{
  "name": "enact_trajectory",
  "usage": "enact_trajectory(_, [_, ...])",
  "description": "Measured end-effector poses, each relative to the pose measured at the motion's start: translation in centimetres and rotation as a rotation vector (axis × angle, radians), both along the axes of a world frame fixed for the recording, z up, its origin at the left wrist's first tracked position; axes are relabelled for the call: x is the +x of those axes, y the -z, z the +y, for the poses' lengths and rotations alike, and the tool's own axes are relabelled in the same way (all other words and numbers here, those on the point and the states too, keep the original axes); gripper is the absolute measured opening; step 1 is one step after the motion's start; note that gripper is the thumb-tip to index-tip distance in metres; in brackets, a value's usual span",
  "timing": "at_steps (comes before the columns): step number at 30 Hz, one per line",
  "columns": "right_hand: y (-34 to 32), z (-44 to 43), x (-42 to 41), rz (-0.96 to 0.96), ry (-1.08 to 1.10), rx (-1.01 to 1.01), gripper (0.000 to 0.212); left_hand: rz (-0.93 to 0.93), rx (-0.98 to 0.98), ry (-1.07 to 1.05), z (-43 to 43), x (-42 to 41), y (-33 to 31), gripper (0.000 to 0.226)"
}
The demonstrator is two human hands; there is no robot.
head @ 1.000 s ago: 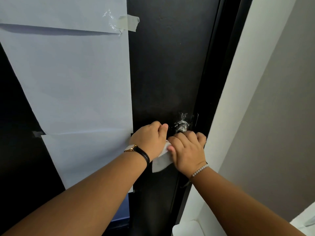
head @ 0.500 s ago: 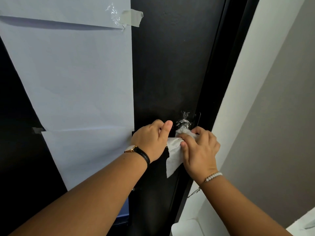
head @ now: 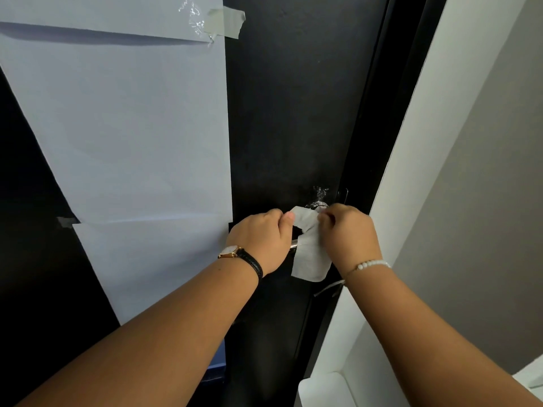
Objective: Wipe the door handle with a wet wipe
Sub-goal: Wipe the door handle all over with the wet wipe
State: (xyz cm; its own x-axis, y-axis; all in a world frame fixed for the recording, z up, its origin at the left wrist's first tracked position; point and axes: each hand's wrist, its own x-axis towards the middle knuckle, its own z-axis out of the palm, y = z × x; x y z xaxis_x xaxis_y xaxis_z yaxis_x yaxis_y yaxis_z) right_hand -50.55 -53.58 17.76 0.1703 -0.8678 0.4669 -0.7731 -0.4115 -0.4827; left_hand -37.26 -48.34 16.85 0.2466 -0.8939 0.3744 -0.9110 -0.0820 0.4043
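A white wet wipe point(head: 310, 254) hangs draped over the metal door handle point(head: 294, 246) on the black door point(head: 293, 113). My left hand point(head: 264, 239), with a black-strapped watch, is closed around the lever; its thumb pins the wipe's top corner. My right hand point(head: 348, 233), with a pearl bracelet, pinches the wipe's upper right part beside the shiny round base of the handle point(head: 317, 204). Most of the lever is hidden under my hands and the wipe.
Large pale paper sheets point(head: 132, 127) are taped to the door's left side. The black door frame point(head: 382, 113) and a white wall edge point(head: 426, 113) run up on the right. A white object point(head: 320, 389) sits at the bottom right.
My right hand has lifted off the lever and pulled the wipe open and upward, so more of it hangs loose. My left hand stayed on the lever.
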Motion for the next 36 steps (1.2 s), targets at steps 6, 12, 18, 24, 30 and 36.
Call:
enact_trajectory(6, [1.8,3.2,-0.2,0.273,-0.080,-0.101,0.031,-0.022,-0.008,-0.015,-0.1,0.0,0.2,0.044])
enact_trajectory(12, [2.7,2.2,-1.9,-0.179,-0.218,-0.111,0.019,-0.032,-0.021,-0.020,-0.2,0.0,0.3,0.044])
enact_trajectory(18, [-1.1,0.3,-0.9,-0.044,-0.018,0.089,0.019,-0.030,-0.023,-0.016,-0.2,0.0,0.4,0.044])
enact_trajectory(24, [-2.7,0.1,2.0,0.323,0.071,0.089,0.018,-0.022,-0.046,-0.010,-0.1,0.0,0.5,0.043])
enact_trajectory(30, [-1.5,0.2,1.5,0.162,0.054,0.123,0.013,-0.039,-0.048,-0.009,-0.1,0.0,0.5,0.044])
enact_trajectory(36, [-0.2,-0.9,0.7,-0.436,0.033,0.372,0.013,-0.029,-0.054,-0.014,-0.1,-0.1,0.4,0.045])
